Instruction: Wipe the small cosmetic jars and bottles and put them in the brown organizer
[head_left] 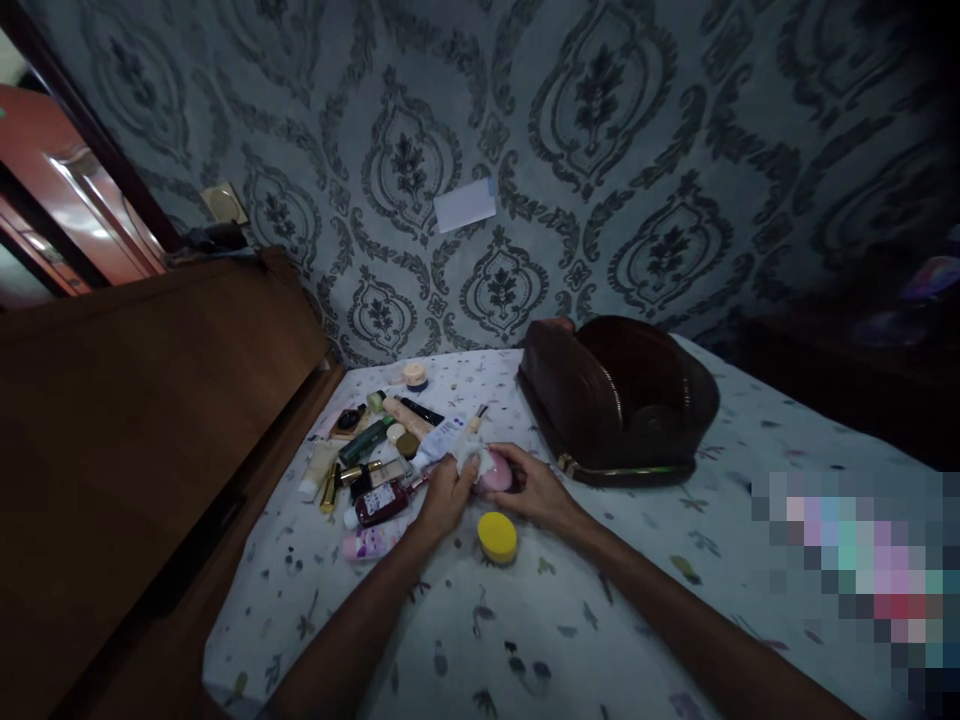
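My right hand (541,490) grips a small pink rounded container (496,474) from its right side. Pinched in my left hand (445,494) is a white wipe or tissue (472,460), pressed against the container. Just below them on the sheet sits a round yellow-topped jar (497,537). Left of my hands lies a cluster of cosmetics: a dark red bottle (381,502), a pink tube (370,543), a dark green tube (365,441), a white tube (444,440) and a beige tube (406,415). A brush (476,418) shows behind the wipe.
A brown zippered bag (615,400) stands at the right rear of the patterned bedsheet (450,640). Small jars (415,376) sit near the wall. A wooden bed panel (165,430) borders the left; patterned wallpaper (502,290) rises behind. The lower right is pixelated.
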